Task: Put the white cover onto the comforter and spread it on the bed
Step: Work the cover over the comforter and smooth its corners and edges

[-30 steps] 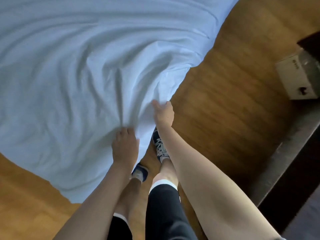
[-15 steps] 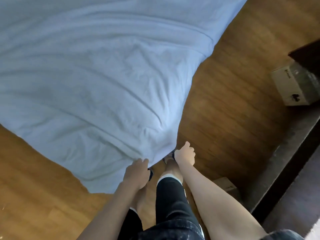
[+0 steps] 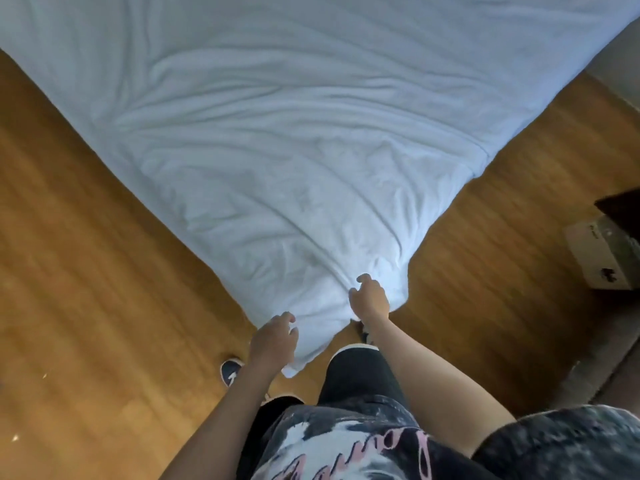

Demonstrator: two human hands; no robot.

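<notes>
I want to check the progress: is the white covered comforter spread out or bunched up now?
Mostly spread. The white comforter lies wide with shallow wrinkles; only its near corner gathers where the left hand and right hand hold it.

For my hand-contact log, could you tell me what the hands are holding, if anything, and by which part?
Both hands hold the white cover near its closest corner: the left hand at the corner's left edge, the right hand gathering fabric just above it.

White cover (image 3: pixel 277 140): matt creased cloth; floor (image 3: pixel 86 271): glossy wood.
</notes>
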